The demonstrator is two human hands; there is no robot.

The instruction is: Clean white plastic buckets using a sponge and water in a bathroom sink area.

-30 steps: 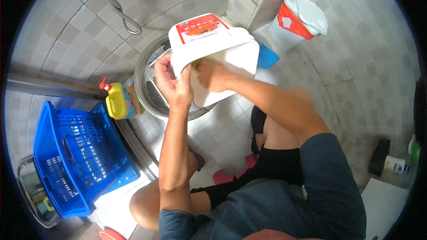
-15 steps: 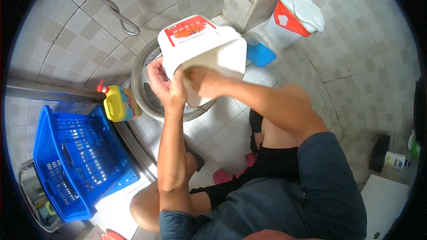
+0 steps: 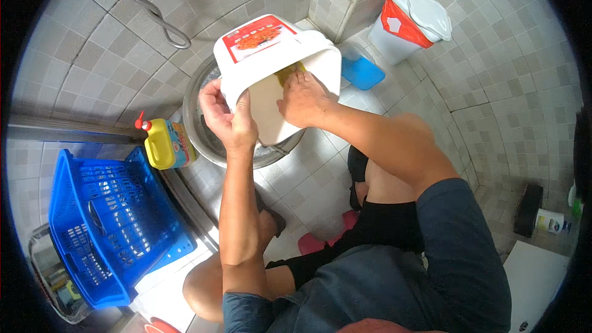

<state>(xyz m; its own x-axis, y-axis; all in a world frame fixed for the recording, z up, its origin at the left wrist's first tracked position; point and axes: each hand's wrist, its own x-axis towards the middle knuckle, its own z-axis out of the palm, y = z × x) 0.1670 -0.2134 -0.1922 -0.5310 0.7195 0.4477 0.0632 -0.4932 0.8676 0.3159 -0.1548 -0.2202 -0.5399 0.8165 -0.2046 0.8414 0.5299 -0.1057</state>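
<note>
1. Biggest change from where I sit: the white plastic tub (image 3: pixel 271 55) now sits higher and more tipped than a second ago, its opening toward me over the metal basin (image 3: pixel 206 142) on the tiled floor (image 3: pixel 320 179). Looks like the scrubbing is reaching deeper inside.
2. Left hand (image 3: pixel 229 117) stays clamped on the tub's near rim, forearm straight up from below.
3. Right hand (image 3: pixel 302 95) is pushed inside, grip closed on a yellow sponge (image 3: pixel 290 73).
4. Yellow soap bottle (image 3: pixel 165 143) hasn't budged, beside the blue basket (image 3: pixel 111 222).
</note>
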